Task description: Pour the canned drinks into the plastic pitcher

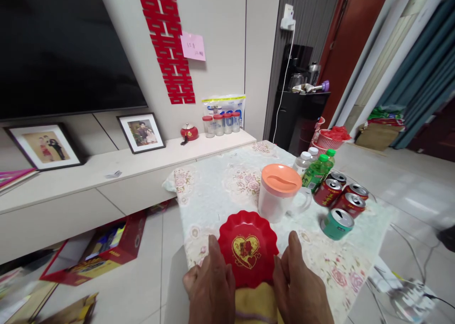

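Note:
A red plate [248, 229] with a scalloped rim and a gold heart print lies between my hands near the table's front edge. My left hand [213, 283] is at its left rim, index finger stretched forward and thumb against the edge. On the opposite rim my right hand [300, 281] grips with the thumb side, its index finger also pointing forward. The undersides of both hands are hidden. Below the plate shows a folded yellow cloth [256, 305]. Just behind the plate stands a clear pitcher [273, 203] with an orange lid [280, 178], its handle to the right.
Several drink cans [337, 222] and bottles [315, 174] crowd the right side of the flowered tablecloth [213, 186]. Cables and a power strip [414, 300] lie on the floor at right. A low cabinet [106, 172] with framed photos runs along the left; a red box [124, 243] sits beneath.

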The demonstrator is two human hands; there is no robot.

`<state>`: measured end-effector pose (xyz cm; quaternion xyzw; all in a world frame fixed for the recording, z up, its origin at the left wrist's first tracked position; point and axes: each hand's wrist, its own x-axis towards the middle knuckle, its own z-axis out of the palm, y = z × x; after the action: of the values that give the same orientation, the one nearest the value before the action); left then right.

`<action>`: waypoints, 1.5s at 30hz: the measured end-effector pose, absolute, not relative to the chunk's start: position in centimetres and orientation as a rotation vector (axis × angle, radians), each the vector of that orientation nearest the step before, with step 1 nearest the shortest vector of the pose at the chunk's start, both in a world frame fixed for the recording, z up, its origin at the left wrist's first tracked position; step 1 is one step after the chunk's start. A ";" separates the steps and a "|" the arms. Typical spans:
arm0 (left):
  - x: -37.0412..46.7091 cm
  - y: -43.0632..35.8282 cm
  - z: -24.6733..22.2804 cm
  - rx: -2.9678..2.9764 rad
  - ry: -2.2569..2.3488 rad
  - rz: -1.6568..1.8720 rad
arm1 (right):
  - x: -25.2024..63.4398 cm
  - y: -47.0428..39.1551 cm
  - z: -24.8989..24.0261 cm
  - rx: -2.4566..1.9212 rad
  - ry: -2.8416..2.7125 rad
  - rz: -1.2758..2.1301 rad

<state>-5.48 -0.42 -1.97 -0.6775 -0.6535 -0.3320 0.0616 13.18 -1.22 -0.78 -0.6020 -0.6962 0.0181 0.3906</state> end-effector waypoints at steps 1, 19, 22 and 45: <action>-5.5 -0.4 -2.1 -2.043 -1.963 -1.016 | 13.2 -1.1 -0.7 -1.531 -1.781 -0.004; -5.4 -0.2 -1.5 -2.035 -1.949 -1.118 | 12.8 -1.2 -1.1 -1.508 -1.661 0.041; -5.2 -0.2 -1.4 -2.022 -1.985 -1.117 | 13.0 -1.2 -0.9 -1.512 -1.698 0.057; -1.4 8.7 -1.9 -2.867 -2.160 -1.222 | 20.4 9.5 9.0 -1.429 -1.940 -0.121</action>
<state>-1.43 8.74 -1.87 -0.7164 -0.5397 -0.3054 -0.3196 20.40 9.49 8.99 -0.5534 -0.7513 -0.0470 0.3565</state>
